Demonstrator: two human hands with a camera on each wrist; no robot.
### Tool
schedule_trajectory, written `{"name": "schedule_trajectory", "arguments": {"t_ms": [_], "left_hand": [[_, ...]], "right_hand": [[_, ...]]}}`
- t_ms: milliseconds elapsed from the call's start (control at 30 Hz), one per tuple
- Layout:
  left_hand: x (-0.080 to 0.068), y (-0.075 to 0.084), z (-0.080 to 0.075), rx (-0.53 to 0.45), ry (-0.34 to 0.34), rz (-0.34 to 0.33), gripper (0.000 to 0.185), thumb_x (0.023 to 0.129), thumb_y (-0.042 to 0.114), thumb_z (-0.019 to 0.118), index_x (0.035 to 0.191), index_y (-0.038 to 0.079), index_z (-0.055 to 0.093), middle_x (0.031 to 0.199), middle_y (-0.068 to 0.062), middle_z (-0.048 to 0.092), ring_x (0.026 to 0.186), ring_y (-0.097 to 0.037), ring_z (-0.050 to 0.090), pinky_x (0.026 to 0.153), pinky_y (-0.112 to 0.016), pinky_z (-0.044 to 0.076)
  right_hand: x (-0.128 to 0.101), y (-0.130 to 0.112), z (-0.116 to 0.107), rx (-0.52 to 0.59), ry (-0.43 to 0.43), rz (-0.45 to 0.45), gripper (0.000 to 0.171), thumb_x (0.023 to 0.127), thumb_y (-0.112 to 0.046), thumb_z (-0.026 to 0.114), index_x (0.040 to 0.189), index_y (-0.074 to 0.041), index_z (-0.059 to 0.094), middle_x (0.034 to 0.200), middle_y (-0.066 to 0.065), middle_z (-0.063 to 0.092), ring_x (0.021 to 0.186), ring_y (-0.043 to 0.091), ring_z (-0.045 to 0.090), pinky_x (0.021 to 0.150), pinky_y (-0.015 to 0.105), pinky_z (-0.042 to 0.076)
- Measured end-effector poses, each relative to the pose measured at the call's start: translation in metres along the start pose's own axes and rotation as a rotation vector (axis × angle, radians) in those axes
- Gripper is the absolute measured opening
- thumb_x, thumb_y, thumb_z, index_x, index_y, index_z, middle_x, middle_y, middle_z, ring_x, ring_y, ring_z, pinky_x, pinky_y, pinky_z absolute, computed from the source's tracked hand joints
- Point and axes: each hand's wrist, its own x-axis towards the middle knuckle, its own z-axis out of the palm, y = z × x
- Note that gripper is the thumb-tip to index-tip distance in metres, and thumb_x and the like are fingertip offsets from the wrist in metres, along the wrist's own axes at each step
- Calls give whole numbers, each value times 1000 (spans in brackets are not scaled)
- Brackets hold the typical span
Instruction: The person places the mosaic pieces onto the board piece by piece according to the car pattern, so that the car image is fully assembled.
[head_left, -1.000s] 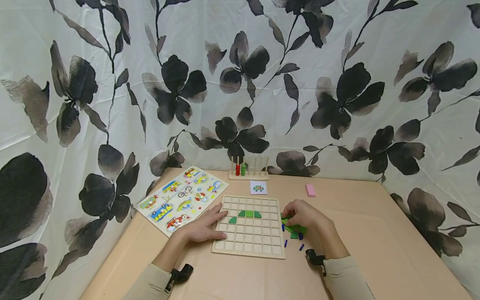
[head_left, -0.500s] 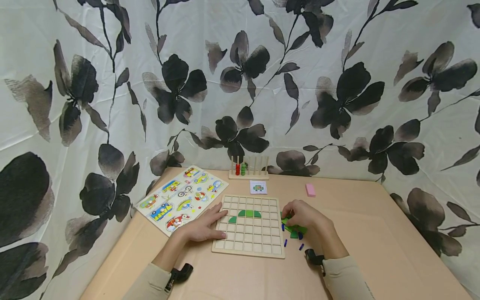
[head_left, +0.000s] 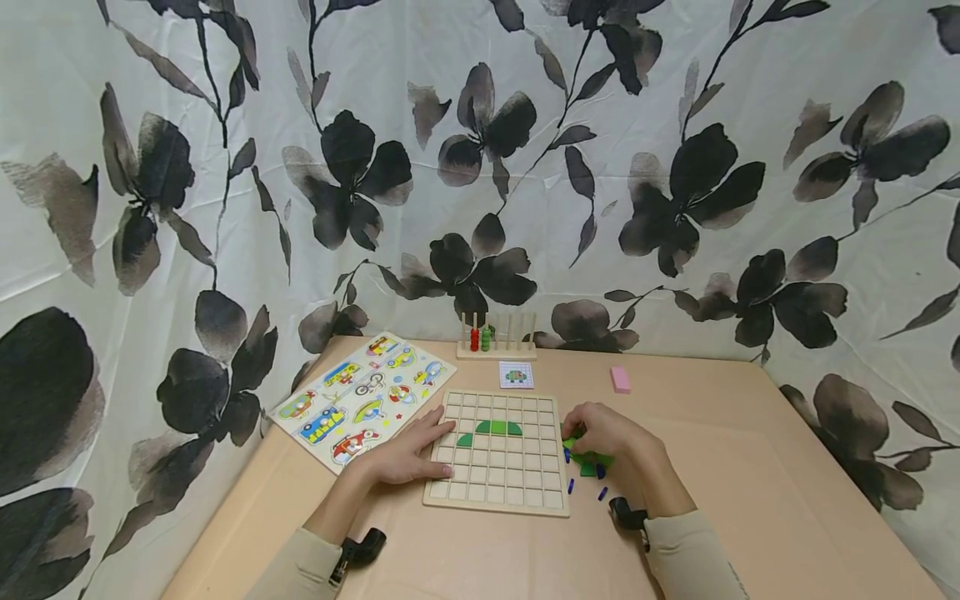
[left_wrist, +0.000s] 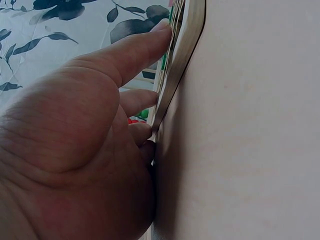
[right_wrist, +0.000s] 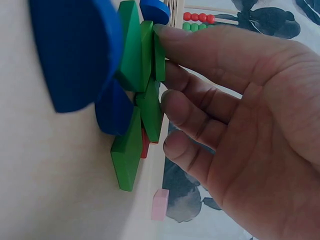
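Note:
A wooden grid board (head_left: 497, 479) lies on the table and holds a short row of green pieces (head_left: 491, 428). My left hand (head_left: 420, 446) rests flat on the board's left edge, with straight fingers (left_wrist: 142, 47) along the board rim (left_wrist: 182, 45). My right hand (head_left: 592, 437) curls over a pile of loose green pieces (head_left: 588, 460) just right of the board. In the right wrist view its index fingertip (right_wrist: 162, 32) is on the edge of a green piece (right_wrist: 131, 50); the thumb is hidden. Blue pieces (right_wrist: 75, 50) lie beside the pile.
A vehicle peg puzzle (head_left: 363, 397) lies to the left of the board. At the back stand a bead rack (head_left: 497, 337), a small pattern card (head_left: 516, 376) and a pink block (head_left: 620, 380). A flowered curtain closes off the back and sides of the table.

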Motion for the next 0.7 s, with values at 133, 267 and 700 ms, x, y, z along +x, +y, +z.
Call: {"name": "schedule_trajectory", "arguments": {"t_ms": [133,267,700], "left_hand": [[0,0,0,-6,2,-4,86,94,52,72,164,16,36,176,-13,5,162,-40,3,129,-64,8],[0,0,0,-12,3,-7,86,94,52,72,164,17,36,176,-12,5,162,-40,3,130,-64,8],[-1,0,0,-1,-1,2,87,94,52,72,164,16,35,176,-13,5,162,-40,3,130,-63,8]], "right_hand": [[0,0,0,10,-4,11,15,87,0,80,95,-12,75,93,0,66,88,20,56,76,33,52],[-1,-1,0,19,-3,8,16,86,1,81,94,-12,74,90,0,65,86,20,56,74,33,52],[-3,-1,-6,101,-38,-107,13,86,-1,81,86,-8,71,80,-1,64,76,17,58,67,28,50]]}}
